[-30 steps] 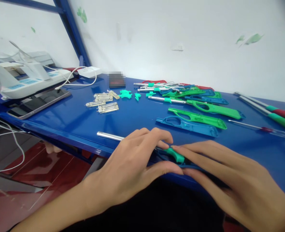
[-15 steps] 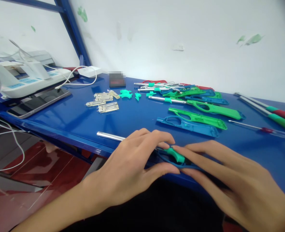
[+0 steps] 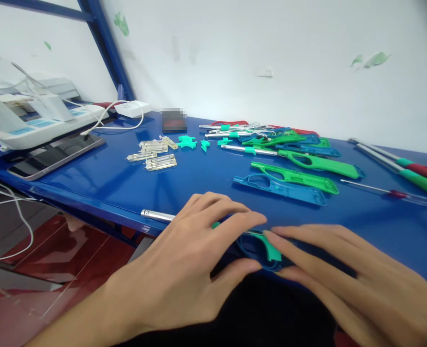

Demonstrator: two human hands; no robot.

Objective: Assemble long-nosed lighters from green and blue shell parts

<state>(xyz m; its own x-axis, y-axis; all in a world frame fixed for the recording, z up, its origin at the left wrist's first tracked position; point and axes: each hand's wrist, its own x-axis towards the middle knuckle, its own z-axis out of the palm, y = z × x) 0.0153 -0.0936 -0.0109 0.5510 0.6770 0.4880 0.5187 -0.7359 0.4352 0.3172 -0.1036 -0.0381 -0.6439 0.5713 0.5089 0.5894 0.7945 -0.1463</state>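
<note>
Left hand (image 3: 195, 255) is arched, its fingers curved over the silver lighter barrel (image 3: 157, 216); the contact beneath them is hidden. The barrel projects left beyond this hand, along the front edge of the table (image 3: 107, 182). Behind it lie clear plastic cartridges (image 3: 159, 161). Right of the covered section, the blue lighter handle shell (image 3: 271, 266) appears between the two hands, with the teal trigger (image 3: 272, 249) at its ring-shaped guard. Barrel and shell run left to right, dropping slightly toward the right. Behind the guard rest a loose blue shell half (image 3: 295, 191) and a green shell half (image 3: 303, 178). Right hand (image 3: 358, 279) is partly closed about the shell: index fingertip at the trigger's upper end, thumb at the lower edge. The trigger therefore sits immediately left of the right hand, the nearer one. Farther right lies a screwdriver (image 3: 394, 193).
</note>
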